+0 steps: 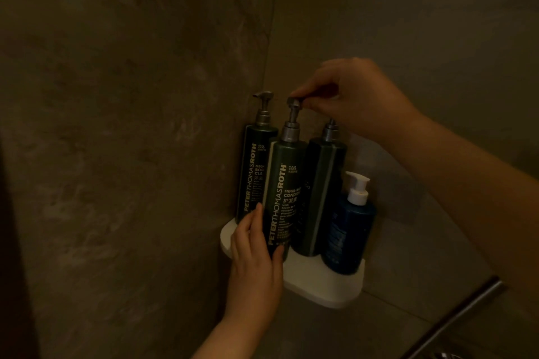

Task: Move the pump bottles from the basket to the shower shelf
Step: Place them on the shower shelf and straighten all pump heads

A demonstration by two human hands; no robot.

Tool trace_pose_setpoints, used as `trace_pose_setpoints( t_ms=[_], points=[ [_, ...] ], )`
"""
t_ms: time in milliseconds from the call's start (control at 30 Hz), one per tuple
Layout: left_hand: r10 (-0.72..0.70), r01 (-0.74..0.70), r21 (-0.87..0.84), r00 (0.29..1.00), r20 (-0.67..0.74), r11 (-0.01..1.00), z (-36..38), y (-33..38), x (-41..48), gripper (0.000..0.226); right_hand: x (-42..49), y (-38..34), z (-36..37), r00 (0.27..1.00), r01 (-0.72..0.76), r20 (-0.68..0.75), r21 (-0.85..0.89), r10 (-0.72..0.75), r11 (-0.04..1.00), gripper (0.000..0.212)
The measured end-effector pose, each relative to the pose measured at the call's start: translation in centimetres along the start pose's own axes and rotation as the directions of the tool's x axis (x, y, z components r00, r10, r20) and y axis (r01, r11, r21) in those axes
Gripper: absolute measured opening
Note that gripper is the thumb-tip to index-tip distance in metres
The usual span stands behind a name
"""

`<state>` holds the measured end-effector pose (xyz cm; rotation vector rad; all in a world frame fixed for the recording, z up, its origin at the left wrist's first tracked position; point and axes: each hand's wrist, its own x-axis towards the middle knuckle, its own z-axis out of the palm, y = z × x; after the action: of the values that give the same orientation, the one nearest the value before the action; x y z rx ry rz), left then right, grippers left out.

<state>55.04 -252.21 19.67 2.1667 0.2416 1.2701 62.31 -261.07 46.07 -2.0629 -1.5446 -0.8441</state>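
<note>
Three tall dark green pump bottles stand on a white corner shelf (326, 285) in the shower. The front one, a conditioner bottle (284, 201), is held low on its body by my left hand (256, 253), thumb and fingers curled round it. My right hand (353, 99) pinches its grey pump head from above. A body cleanser bottle (253, 175) stands behind it to the left, against the wall. The third green bottle (320, 192) stands to the right, its pump partly hidden by my right hand. The basket is out of view.
A smaller blue bottle (348, 233) with a white pump stands at the shelf's right end. Stone-tiled walls meet in the corner behind the shelf. A metal bar (460, 318) runs diagonally at the lower right. The light is dim.
</note>
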Motion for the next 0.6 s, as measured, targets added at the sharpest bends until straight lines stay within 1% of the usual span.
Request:
trace_pose_setpoints(
  t_ms=[233, 333, 600],
  points=[
    [0.019, -0.019, 0.006, 1.000, 0.018, 1.000, 0.1, -0.1, 0.6, 0.078, 0.2, 0.6, 0.2, 0.999, -0.032, -0.004, -0.027, 0.032, 0.999, 0.018],
    [0.030, -0.032, 0.052, 0.999, 0.034, 0.998, 0.3, -0.3, 0.9, 0.078, 0.2, 0.7, 0.3, 0.999, -0.035, -0.001, -0.045, 0.035, 0.998, 0.018],
    [0.029, -0.036, 0.089, 0.996, 0.085, 0.995, 0.3, -0.8, 2.1, 0.078, 0.4, 1.2, 0.5, 1.000, -0.024, 0.015, -0.136, 0.027, 0.990, 0.016]
  ],
)
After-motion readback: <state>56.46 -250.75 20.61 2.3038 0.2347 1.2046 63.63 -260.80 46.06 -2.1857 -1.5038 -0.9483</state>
